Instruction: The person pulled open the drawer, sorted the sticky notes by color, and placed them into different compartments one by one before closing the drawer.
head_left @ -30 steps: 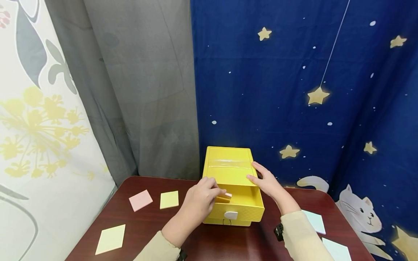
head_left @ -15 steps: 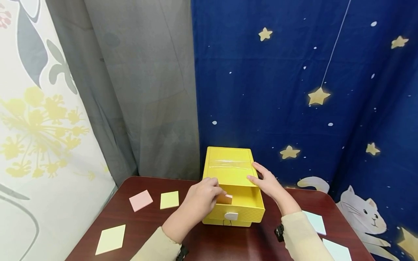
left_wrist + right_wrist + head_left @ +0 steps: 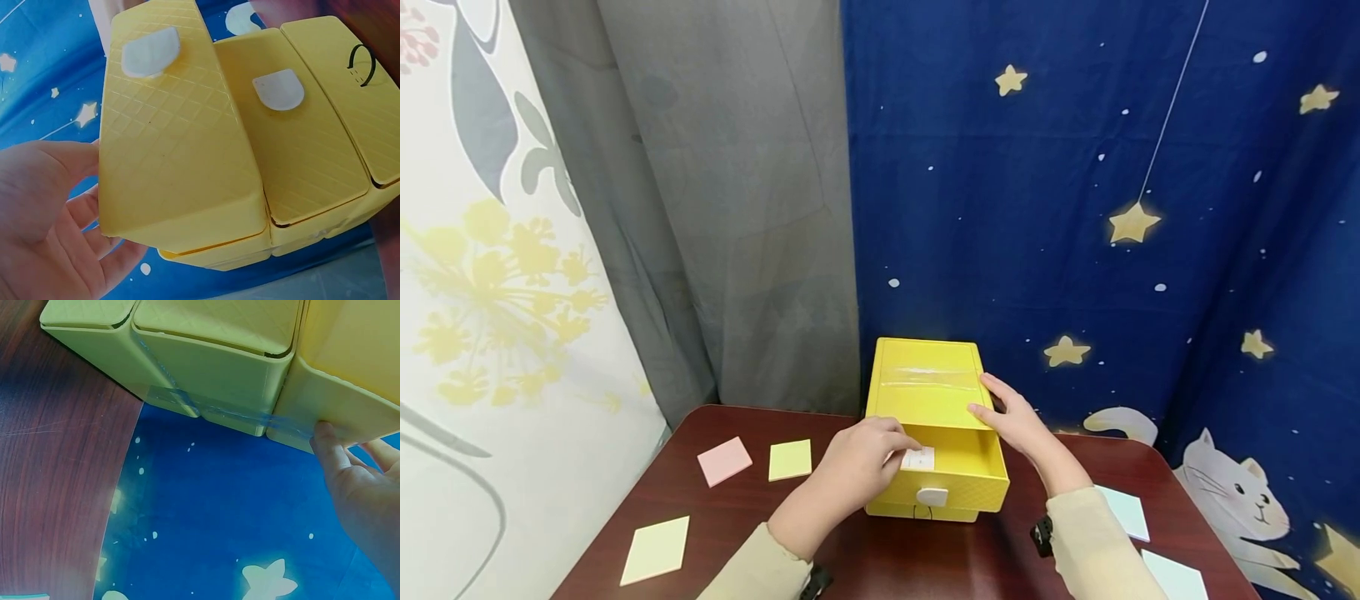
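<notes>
A yellow drawer box [image 3: 925, 392] stands on the table with its top drawer [image 3: 981, 479] pulled out. My left hand [image 3: 861, 458] reaches over the drawer's left side and pinches a small, flat, whitish piece [image 3: 919, 458] with faint marks, just inside the drawer. In the left wrist view, the drawer front [image 3: 175, 144] hides the fingertips and that piece. My right hand [image 3: 1018, 421] rests on the box's upper right edge, its fingers fairly straight. The right wrist view shows a fingertip [image 3: 323, 430] against the side of the box.
Left of the box lie a pink square pad [image 3: 724, 462], a yellow one [image 3: 790, 460] and a larger pale yellow one [image 3: 655, 550]. Two pale blue pads [image 3: 1123, 512] lie near the right edge of the table. Curtains [image 3: 760, 208] hang behind.
The small piece has turned in my left hand: its narrow edge showed first, then a shaded brownish face, now a whitish face. My right hand has stayed on the box.
</notes>
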`<state>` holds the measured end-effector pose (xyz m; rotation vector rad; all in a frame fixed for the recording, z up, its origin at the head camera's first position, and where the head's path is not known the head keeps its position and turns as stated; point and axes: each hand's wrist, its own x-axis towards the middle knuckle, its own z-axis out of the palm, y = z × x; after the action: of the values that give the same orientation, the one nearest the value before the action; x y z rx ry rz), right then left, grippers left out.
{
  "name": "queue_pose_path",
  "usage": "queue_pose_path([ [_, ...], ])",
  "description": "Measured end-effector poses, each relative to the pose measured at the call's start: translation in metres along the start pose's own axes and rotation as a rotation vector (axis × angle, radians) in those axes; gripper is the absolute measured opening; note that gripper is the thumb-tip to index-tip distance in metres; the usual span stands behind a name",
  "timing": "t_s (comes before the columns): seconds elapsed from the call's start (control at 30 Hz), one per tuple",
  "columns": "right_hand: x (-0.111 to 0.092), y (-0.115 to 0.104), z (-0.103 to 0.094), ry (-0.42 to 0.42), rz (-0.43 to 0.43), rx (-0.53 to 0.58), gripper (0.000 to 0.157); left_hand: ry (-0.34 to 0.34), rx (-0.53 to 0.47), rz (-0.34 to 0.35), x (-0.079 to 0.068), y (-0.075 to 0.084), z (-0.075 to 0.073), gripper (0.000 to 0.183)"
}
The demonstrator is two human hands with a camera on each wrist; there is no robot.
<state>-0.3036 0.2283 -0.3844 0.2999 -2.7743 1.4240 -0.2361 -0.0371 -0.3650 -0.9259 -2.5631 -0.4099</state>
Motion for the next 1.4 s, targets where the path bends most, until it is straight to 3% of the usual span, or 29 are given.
queue_pose_path([
  [0.2, 0.000, 0.000, 0.000, 0.002, 0.001, 0.005, 0.074, 0.075, -0.010, 0.028, -0.004, -0.003, 0.001, 0.018],
  [0.63, 0.001, 0.001, 0.000, 0.005, -0.002, 0.019, 0.074, 0.255, -0.070, 0.073, -0.016, -0.016, 0.009, 0.027],
  [1.03, 0.002, 0.001, 0.001, 0.007, 0.003, 0.025, 0.074, 0.288, -0.095, 0.108, -0.030, -0.030, 0.021, 0.049],
  [1.4, 0.001, -0.001, 0.002, 0.008, 0.009, 0.044, 0.074, 0.212, -0.122, -0.025, -0.047, -0.048, 0.027, 0.071],
])
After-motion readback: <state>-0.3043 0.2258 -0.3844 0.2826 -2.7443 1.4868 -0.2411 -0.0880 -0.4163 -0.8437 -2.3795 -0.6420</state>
